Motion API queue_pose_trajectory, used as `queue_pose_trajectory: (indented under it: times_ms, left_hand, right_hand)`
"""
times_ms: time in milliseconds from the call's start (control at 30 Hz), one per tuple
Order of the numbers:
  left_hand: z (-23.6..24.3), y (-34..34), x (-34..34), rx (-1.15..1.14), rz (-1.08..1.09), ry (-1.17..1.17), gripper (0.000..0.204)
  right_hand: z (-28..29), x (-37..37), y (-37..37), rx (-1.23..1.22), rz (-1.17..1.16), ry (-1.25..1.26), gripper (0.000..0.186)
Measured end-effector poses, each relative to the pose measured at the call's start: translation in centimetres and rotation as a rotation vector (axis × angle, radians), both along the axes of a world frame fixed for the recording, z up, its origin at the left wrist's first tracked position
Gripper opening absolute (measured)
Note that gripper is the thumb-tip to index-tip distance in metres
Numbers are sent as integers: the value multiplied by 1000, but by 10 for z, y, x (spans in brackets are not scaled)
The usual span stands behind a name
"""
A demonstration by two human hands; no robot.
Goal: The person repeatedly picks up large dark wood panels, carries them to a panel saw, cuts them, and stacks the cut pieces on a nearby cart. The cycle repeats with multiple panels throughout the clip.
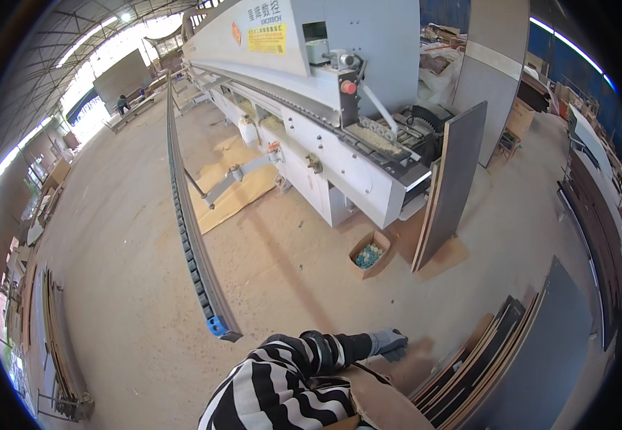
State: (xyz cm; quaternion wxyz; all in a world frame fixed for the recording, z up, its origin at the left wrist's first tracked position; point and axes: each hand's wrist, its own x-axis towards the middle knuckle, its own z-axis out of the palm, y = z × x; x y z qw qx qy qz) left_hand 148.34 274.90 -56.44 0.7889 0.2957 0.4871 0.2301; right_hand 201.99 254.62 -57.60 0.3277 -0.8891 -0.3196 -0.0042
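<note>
Far ahead of the hands stands a long pale machine [311, 107] with a roller rail [189, 236] beside it, and a dark panel [450, 186] leans on its end — propped upright, likely to keep it off the dusty floor [124, 287]. Nearer, the gloved right hand [388, 344] rests on a brown board [390, 390] beside stacked boards [483, 358] — whether it grips, I cannot tell; the left hand is out of view.

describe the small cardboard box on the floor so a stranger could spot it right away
Find the long white machine across the top of the view. On the floor by its near end, left of the dark panel leaning there, sits the small cardboard box. It is open-topped, holding pale blue and white bits.
</note>
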Motion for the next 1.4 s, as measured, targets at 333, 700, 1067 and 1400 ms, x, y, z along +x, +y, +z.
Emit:
queue_pose_trajectory:
  times_ms: [333,700,1067,1400]
  left_hand:
    - [1,94,81,-12,-100,8,32]
    - [34,125,329,216,-452,-267,48]
    - [-44,-51,548,1257,-869,273,60]
    - [-43,-79,568,1590,-702,823,55]
  right_hand:
    - [28,-16,77,351,-62,585,44]
    - [20,-24,-163,-420,-1018,146,69]
    - [9,15,-464,-639,-1467,411,84]
    - [-1,49,-552,-321,-1598,594,60]
